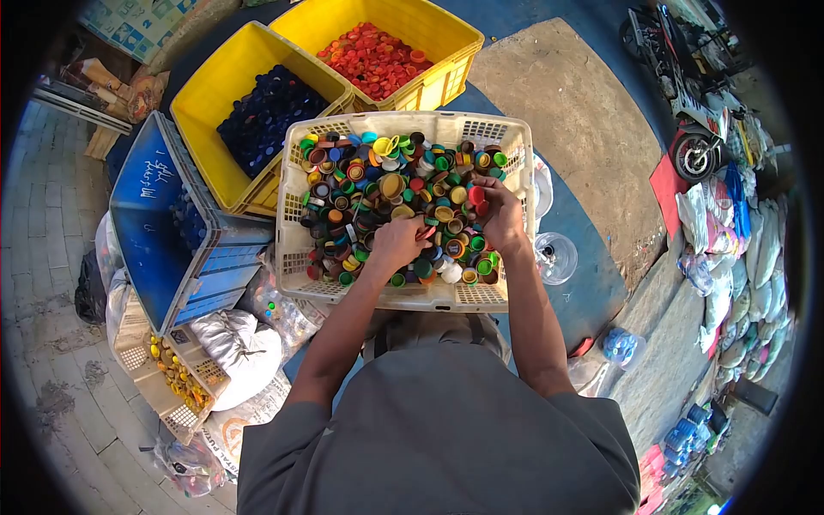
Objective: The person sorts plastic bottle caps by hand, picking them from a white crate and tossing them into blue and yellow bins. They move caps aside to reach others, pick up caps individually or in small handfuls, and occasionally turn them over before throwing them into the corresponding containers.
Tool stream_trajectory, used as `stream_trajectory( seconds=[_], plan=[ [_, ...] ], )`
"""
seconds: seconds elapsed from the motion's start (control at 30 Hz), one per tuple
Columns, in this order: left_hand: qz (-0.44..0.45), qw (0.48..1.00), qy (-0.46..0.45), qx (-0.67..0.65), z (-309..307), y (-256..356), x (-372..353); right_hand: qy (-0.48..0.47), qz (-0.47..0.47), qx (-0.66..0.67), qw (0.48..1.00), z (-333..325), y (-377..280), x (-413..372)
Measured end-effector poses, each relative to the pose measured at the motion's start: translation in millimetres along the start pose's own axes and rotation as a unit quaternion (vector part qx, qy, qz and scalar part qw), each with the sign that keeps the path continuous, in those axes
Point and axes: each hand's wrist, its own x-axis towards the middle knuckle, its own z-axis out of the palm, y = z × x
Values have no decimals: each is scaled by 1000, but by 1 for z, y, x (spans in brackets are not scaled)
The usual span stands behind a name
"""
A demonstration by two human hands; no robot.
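Note:
A white plastic crate [403,296] in front of me holds a heap of mixed bottle caps [390,184] in green, yellow, blue, brown, black and other colours. My right hand [502,215] is closed over the right side of the heap, with red bottle caps [477,196] held at its fingers. My left hand [398,244] is low over the middle of the heap, its fingers pinched together. A reddish cap [427,232] shows at its fingertips. The undersides of the left fingers are hidden from view.
Beyond the crate stand a yellow bin [459,64] of red caps and another yellow bin [202,94] of dark blue caps. A blue bin [142,232] is tilted at the left, above a crate of yellow caps [178,373]. A clear round container [556,257] sits right of the crate.

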Motion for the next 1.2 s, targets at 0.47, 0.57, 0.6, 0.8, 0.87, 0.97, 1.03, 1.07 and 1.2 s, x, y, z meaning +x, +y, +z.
stream_trajectory(
  seconds=[0.47, 0.57, 0.6, 0.8, 0.87, 0.97, 1.03, 1.07, 1.2],
  plan=[
    [-120, 816, 17, -565, -20, -38, -20, 2, 71, -98, 993, 5, 24, -6],
    [-116, 775, 16, -621, -20, -32, -27, -22, 91, -158, 983, 16, 35, -8],
    [-115, 765, 16, -634, -21, -28, -28, -39, 100, -166, 980, 26, 36, -10],
    [-103, 860, 28, -500, -26, -8, -21, -41, 83, -98, 991, 36, 59, 3],
    [-60, 892, 129, -429, -21, -14, -5, 20, 93, -5, 995, 35, 47, 3],
    [44, 947, 231, -221, -8, -25, 25, 43, 120, 130, 983, 3, 32, 13],
    [12, 975, 180, -127, -10, -14, 43, 0, 111, 202, 973, -6, 20, 7],
    [11, 985, 167, -52, -11, -8, 51, -14, 105, 219, 970, -13, 18, 7],
    [-39, 990, 105, 80, -6, 5, 81, 0, 85, 236, 968, -6, 9, -5]
  ],
)
